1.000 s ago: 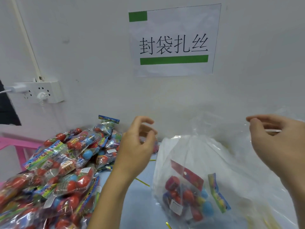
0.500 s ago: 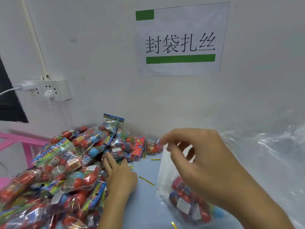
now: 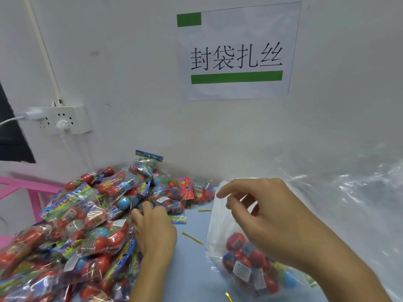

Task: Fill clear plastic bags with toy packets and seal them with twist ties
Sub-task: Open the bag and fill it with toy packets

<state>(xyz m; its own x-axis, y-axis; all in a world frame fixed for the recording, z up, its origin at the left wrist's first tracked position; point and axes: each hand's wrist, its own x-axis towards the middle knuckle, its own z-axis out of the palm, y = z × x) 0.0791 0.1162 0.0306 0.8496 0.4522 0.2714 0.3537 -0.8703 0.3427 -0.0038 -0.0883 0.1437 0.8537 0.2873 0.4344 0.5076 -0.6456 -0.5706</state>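
A heap of toy packets (image 3: 87, 219) with red and blue balls covers the left of the blue table (image 3: 192, 271). My left hand (image 3: 152, 229) lies on the heap's right edge, fingers touching the packets, none lifted. A clear plastic bag (image 3: 214, 236) stands at centre right with several packets (image 3: 246, 264) at its bottom. My right hand (image 3: 261, 216) is over the bag's mouth, its thumb and curled fingers pinching the rim. Gold twist ties (image 3: 192, 238) lie loose on the table between the hands.
More crumpled clear plastic (image 3: 349, 192) is piled at the right against the wall. A white power strip (image 3: 63, 119) with plugs and a paper sign (image 3: 237, 51) hang on the wall. A pink frame (image 3: 21, 186) stands beyond the table's left edge.
My left hand dropped from the air onto the packet heap. My right hand swung left and down to the bag's mouth.
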